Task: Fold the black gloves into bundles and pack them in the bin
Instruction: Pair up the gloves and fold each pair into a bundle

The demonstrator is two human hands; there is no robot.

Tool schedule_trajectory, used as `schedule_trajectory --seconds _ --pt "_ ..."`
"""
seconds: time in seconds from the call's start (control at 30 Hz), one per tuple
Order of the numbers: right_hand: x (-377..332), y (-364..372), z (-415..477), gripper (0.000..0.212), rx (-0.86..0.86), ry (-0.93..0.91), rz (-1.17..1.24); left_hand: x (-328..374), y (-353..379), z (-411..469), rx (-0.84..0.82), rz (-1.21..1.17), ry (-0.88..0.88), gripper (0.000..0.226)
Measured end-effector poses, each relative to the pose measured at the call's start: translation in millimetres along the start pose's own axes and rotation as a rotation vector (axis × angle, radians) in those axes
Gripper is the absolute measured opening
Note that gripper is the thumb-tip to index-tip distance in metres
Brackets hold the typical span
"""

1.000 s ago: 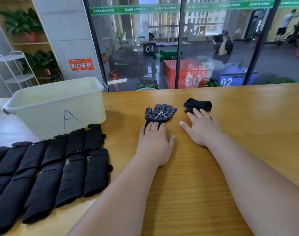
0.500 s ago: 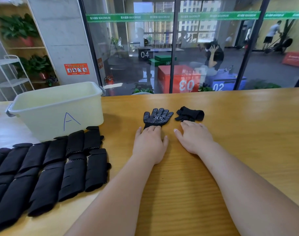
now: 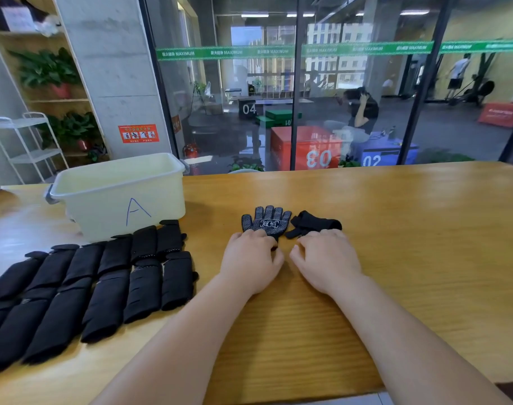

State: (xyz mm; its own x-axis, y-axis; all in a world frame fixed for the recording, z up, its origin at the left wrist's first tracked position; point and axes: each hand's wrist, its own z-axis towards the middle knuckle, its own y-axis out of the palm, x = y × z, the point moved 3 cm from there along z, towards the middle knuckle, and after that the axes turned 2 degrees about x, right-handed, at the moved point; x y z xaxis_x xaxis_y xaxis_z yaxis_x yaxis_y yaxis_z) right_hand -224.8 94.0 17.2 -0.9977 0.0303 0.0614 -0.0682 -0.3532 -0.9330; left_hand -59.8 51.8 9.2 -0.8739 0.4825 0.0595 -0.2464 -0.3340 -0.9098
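A black dotted glove (image 3: pixel 266 223) lies flat, palm up, on the wooden table (image 3: pixel 410 229). My left hand (image 3: pixel 250 263) covers its cuff with curled fingers and grips it. Just right of it lies a crumpled black glove (image 3: pixel 315 224), which touches the dotted glove's fingers. My right hand (image 3: pixel 326 258) has its fingers curled over the crumpled glove's near edge and pinches it. The pale bin (image 3: pixel 118 197), marked "A", stands at the back left; nothing shows inside it from here. Several folded black glove bundles (image 3: pixel 103 282) lie in rows in front of the bin.
A glass wall runs along the table's far edge. White shelving (image 3: pixel 24 147) and potted plants stand at the far left. Bare wood stretches to the right of my hands and between my forearms. The table's near edge shows at the bottom right.
Both hands have gone from lying flat to curled fingers. The crumpled glove has shifted left until it touches the dotted glove. The camera has tilted upward.
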Motion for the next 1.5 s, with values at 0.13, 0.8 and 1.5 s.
schedule_trajectory --seconds 0.13,0.8,1.5 --pt "15.1 -1.9 -2.6 0.036 0.206 0.019 0.169 -7.8 4.0 -18.0 0.105 -0.121 -0.001 0.036" --pt "47.0 -16.0 -3.2 0.023 0.334 0.185 0.797 -14.2 5.5 -16.3 0.126 -0.265 0.019 0.027" --pt "67.8 -129.8 58.8 0.031 0.449 0.081 0.964 -15.0 4.6 -16.5 0.114 -0.223 -0.058 0.028"
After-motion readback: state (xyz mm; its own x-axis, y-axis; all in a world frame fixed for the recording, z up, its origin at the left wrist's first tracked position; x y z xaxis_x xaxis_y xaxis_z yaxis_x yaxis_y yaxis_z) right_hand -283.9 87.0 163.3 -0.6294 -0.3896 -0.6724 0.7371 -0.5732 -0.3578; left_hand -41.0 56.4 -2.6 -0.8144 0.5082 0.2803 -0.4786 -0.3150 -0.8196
